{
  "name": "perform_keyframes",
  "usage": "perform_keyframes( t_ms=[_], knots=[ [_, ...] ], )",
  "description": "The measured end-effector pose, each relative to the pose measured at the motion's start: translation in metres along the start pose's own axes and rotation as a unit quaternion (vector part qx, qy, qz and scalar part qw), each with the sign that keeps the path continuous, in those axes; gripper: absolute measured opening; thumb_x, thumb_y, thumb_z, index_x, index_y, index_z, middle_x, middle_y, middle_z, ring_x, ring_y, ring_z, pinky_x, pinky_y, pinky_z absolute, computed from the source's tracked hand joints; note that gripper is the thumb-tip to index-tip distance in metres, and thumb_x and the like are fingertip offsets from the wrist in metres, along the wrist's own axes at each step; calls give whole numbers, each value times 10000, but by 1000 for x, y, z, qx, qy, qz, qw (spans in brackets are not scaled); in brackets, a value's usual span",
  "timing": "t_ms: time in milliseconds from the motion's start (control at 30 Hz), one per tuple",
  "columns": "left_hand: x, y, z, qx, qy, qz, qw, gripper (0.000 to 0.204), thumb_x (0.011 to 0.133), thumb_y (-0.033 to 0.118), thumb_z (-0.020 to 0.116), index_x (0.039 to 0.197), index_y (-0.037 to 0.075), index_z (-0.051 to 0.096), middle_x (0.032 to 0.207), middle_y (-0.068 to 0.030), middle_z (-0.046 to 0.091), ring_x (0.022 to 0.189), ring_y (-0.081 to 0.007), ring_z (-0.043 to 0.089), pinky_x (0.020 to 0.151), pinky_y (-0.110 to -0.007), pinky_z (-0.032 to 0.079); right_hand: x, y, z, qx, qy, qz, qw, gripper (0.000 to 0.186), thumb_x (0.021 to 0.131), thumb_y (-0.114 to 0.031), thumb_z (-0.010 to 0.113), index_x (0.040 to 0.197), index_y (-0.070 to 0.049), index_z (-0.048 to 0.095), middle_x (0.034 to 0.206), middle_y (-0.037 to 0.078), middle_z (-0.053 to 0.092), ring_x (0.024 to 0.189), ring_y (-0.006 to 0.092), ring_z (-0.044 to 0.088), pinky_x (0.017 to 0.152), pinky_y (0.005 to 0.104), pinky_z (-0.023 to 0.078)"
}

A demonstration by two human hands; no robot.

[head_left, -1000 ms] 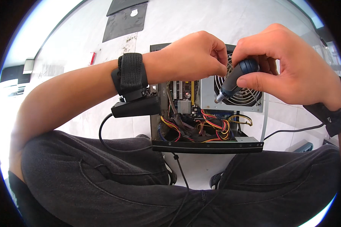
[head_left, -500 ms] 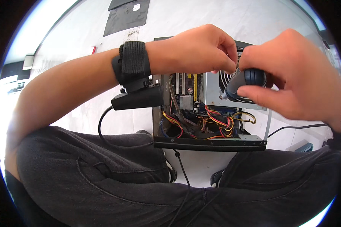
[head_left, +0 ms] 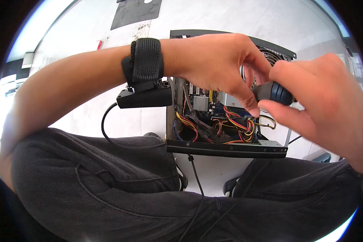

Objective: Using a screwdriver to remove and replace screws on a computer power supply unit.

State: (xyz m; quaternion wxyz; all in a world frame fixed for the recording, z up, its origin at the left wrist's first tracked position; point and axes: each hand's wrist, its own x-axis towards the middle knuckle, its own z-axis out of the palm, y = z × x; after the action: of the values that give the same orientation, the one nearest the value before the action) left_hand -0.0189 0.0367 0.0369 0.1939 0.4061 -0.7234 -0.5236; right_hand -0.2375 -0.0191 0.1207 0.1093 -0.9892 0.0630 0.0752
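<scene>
Slanting over one corner of an opened-up PC case (head_left: pixel 226 149), a screwdriver (head_left: pixel 275 92) is gripped around its grey and dark blue handle by the thumb and fingers of the right hand (head_left: pixel 324 90), so yeah, that grip is closed on the tool. Its tip is blocked from view by the left hand (head_left: pixel 234 60), which is arched over the same corner with thumb and forefinger at the handle's front end; whether anything is pinched there, or the handle is even touched, can't be told from this angle. Underneath, the power supply (head_left: pixel 230 101) is still seated in the case and mostly covered by the hands, with a tangle of coloured cables (head_left: pixel 246 131) bunched just beside it, toward the near edge. Progress-wise, the upper side is already opened and the innards are exposed, but the motherboard (head_left: pixel 219 109) and its pale heat sink (head_left: pixel 201 103) are still in place, so it'd be called early days for the inside parts. How far things are under the tool itself can't be judged. Farther out, a black box (head_left: pixel 145 97) is held on the left wrist by a black strap (head_left: pixel 146 60), and a dark flat sheet (head_left: pixel 135 16) is left on the pale floor (head_left: pixel 213 16).
</scene>
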Motion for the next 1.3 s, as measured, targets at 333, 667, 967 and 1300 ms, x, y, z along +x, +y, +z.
perform_keyframes(
  t_ms=[333, 667, 967, 1300],
  knots=[
    [6, 8, -5, 86, -72, 64, 992, 370, 869, 318, 825, 1083, 24, 754, 845, -86, 687, 761, -171, 638, 690, -332, 494, -6, -8, -1, 10, -29, 10, 999, 285, 808, -205, 834, 997, -86, 657, 767, 41, 626, 672, 265, 569, 683, 380, 387],
    [-5, 2, 3, -87, -12, 37, 995, 496, 809, 338, 840, 1160, 11, 711, 921, -91, 652, 890, -231, 604, 868, -387, 467, 15, -2, 2, 52, -21, 16, 998, 293, 801, -201, 841, 989, -79, 653, 787, 54, 623, 660, 261, 565, 668, 374, 388],
    [4, -10, 12, -21, 29, 62, 997, 599, 857, 419, 795, 1275, 1, 703, 1179, -158, 746, 1078, -272, 697, 1004, -377, 505, 7, -2, -1, 57, -37, 25, 997, 300, 795, -197, 848, 982, -72, 649, 806, 65, 621, 649, 257, 561, 654, 369, 388],
    [-1, -4, 13, -53, -15, 61, 997, 518, 853, 287, 800, 1250, -26, 686, 1194, -162, 720, 1086, -246, 675, 1001, -371, 504, 1, -4, 0, 54, -48, 28, 997, 308, 788, -193, 855, 974, -65, 645, 826, 78, 619, 636, 253, 557, 639, 363, 389]
  ],
)
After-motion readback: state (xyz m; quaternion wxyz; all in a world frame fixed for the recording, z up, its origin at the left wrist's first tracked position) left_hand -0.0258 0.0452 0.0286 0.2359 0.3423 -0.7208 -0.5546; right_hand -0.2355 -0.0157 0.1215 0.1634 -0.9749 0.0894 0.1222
